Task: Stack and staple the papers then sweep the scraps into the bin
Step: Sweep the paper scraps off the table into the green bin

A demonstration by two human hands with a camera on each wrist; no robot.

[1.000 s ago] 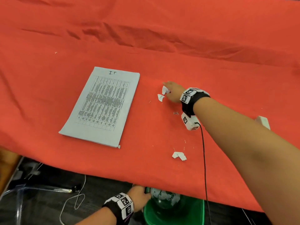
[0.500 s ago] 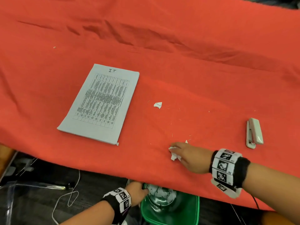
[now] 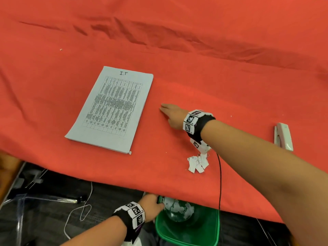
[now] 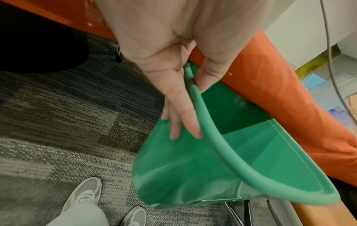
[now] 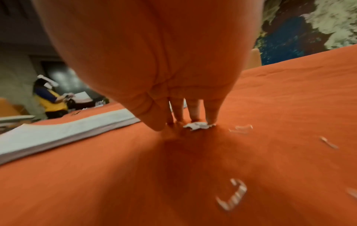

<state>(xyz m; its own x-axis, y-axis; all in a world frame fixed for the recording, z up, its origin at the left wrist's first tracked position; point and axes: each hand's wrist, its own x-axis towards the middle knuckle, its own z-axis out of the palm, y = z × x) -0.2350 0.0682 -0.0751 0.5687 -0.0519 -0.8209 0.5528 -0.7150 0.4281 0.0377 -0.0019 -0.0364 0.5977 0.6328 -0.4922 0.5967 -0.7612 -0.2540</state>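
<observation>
A printed paper stack [image 3: 113, 110] lies flat on the red cloth, left of centre. My right hand [image 3: 171, 113] reaches out just right of it, fingers straight and down on the cloth. In the right wrist view its fingertips [image 5: 195, 119] touch a small white scrap [image 5: 199, 126]. A pile of torn scraps [image 3: 197, 163] sits near the table's front edge, under my right wrist. Below that edge my left hand [image 3: 150, 205] holds the green bin [image 3: 186, 241]. The left wrist view shows the left hand [image 4: 183, 94] pinching the bin's rim [image 4: 231, 165], thumb inside, fingers outside.
A white stapler [image 3: 283, 136] lies at the right of the table. Loose staples [image 5: 231, 194] are scattered on the cloth near my right hand. A black cable [image 3: 220, 183] hangs from my right wrist over the table edge. Crumpled material [image 3: 178, 209] lies in the bin.
My right hand dragged scraps from mid-table to the front edge, left them there in a pile, and has reached back out to a lone scrap beside the stack. The left hand stays on the bin.
</observation>
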